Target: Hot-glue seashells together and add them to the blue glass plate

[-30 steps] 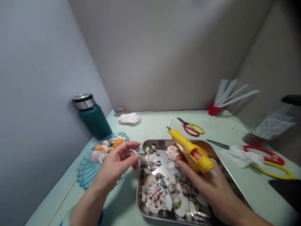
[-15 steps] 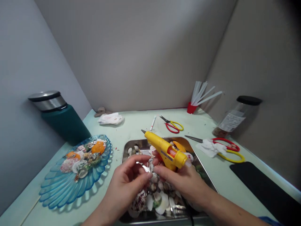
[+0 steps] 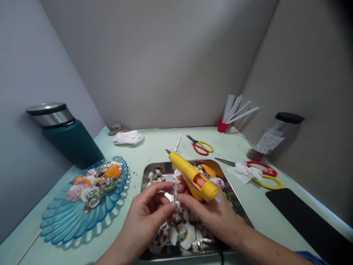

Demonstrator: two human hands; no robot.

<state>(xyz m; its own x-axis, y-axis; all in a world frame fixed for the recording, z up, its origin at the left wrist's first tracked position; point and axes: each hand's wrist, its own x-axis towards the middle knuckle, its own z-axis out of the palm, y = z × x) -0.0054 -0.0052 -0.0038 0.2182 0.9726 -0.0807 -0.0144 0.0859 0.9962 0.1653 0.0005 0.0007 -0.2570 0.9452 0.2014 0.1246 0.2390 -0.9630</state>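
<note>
My right hand (image 3: 211, 209) is wrapped round a yellow glue gun (image 3: 190, 171), whose dark nozzle points up and to the left. Its thumb and fingertips reach toward my left hand (image 3: 150, 215), which curls with thumb and forefinger around a tiny, thin item that I cannot make out. Both hands hover over a metal tray (image 3: 242, 215) of loose shells. Among these are a purple-speckled shell (image 3: 162, 233), a white shell (image 3: 189, 237) and an orange shell (image 3: 209, 170). The glue gun's cord (image 3: 222, 255) hangs below my right wrist.
On the left, a blue scalloped plate (image 3: 67, 228) bears several shells, near a green bottle (image 3: 73, 141). Scissors (image 3: 202, 146), larger scissors (image 3: 266, 175) with tissue (image 3: 244, 172), a jar (image 3: 271, 138), a red cup (image 3: 223, 126) of glue sticks and a black slab (image 3: 306, 221) lie beyond and right.
The whole view has shifted slightly, with the surroundings sliding left. The glue gun has turned a little in my right hand; both hands keep close together over the tray.
</note>
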